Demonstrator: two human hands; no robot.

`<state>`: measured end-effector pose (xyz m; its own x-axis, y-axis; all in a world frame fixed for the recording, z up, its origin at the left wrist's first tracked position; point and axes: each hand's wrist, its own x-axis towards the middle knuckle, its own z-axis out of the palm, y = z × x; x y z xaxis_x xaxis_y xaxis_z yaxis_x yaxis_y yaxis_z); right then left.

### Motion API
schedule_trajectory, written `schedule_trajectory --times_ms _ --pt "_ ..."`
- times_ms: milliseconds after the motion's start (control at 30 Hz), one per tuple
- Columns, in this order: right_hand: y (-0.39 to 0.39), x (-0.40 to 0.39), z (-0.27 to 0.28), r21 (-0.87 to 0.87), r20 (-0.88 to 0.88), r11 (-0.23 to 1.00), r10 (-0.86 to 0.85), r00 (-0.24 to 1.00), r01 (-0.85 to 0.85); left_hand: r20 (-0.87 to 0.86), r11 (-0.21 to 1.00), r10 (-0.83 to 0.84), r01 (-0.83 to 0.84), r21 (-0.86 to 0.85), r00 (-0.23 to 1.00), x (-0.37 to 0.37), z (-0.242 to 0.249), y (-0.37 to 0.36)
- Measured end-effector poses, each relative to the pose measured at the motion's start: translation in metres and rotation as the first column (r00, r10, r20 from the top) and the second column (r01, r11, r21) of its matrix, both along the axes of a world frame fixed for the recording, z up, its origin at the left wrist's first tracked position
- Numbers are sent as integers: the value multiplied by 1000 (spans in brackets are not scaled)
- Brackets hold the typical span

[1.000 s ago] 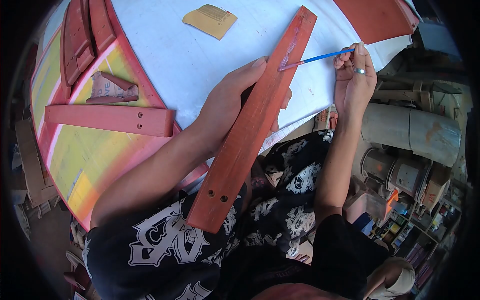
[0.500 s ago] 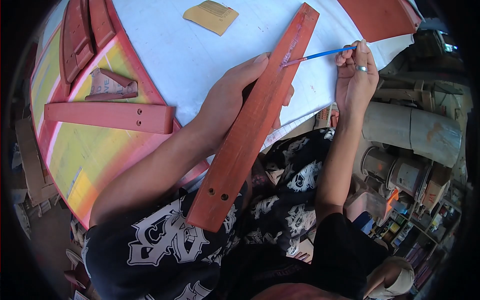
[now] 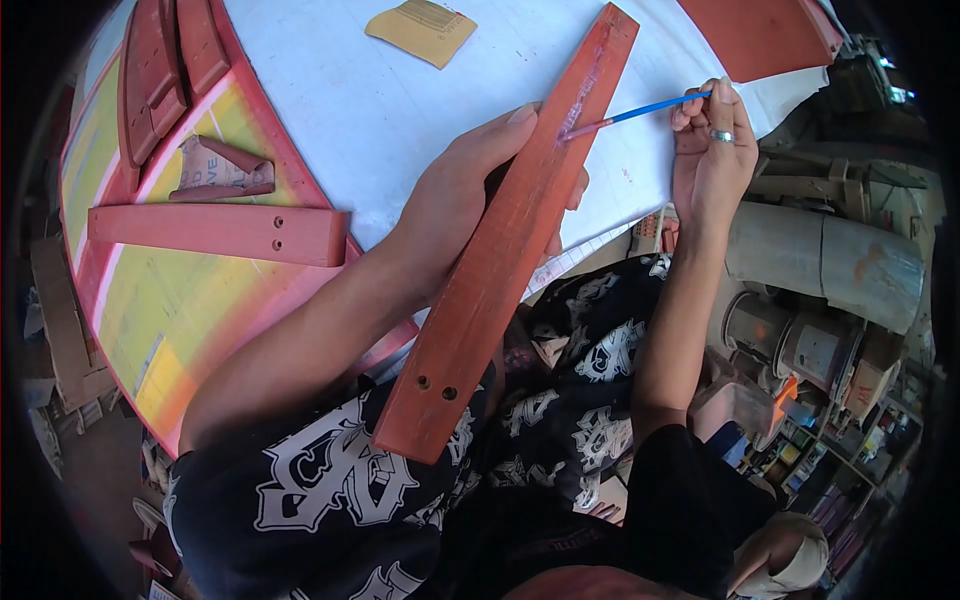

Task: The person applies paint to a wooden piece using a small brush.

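Observation:
A long reddish-brown wooden piece (image 3: 500,260) slants across my lap, with two holes near its lower end. My left hand (image 3: 470,185) is wrapped round its middle, thumb on the left edge and fingertips showing at the right edge. Between the fingertips of my right hand (image 3: 715,130), which wears a ring, is the end of a thin blue stick (image 3: 650,108). Its pinkish tip touches the upper face of the wood, beside whitish-purple marks (image 3: 583,95).
On the table covering (image 3: 330,100) lies tan sandpaper (image 3: 422,33). Another red wooden piece (image 3: 215,232), curled sandpaper (image 3: 222,168) and curved red parts (image 3: 152,90) are at the left. A metal cylinder (image 3: 825,262) and cluttered shelves (image 3: 840,460) stand at the right.
The tip of the blue stick has shifted very slightly down along the wood. Both hands remain almost in the same place.

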<state>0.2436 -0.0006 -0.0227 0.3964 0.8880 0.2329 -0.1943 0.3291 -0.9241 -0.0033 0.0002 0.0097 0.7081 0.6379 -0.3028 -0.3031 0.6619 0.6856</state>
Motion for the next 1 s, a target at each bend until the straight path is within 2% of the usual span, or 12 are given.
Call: schedule_trajectory --times_ms 167,333,467,667,1000 --pt "2 7 0 -8 -15 998 -68 998 68 -32 999 47 -48 -10 998 4 3 -2" --pt "3 8 -2 -29 -30 993 -111 993 110 9 1000 -17 17 -4 1000 -1 -3 1" --pt "3 9 -2 -22 -37 993 -114 993 113 14 1000 -25 25 13 1000 -1 -4 2" --pt "1 7 1 -10 -21 997 -73 997 73 -49 998 63 -64 -23 997 5 5 -3" --pt "4 11 -3 -21 -32 990 -143 989 142 17 1000 -24 24 -8 1000 -1 -1 2"
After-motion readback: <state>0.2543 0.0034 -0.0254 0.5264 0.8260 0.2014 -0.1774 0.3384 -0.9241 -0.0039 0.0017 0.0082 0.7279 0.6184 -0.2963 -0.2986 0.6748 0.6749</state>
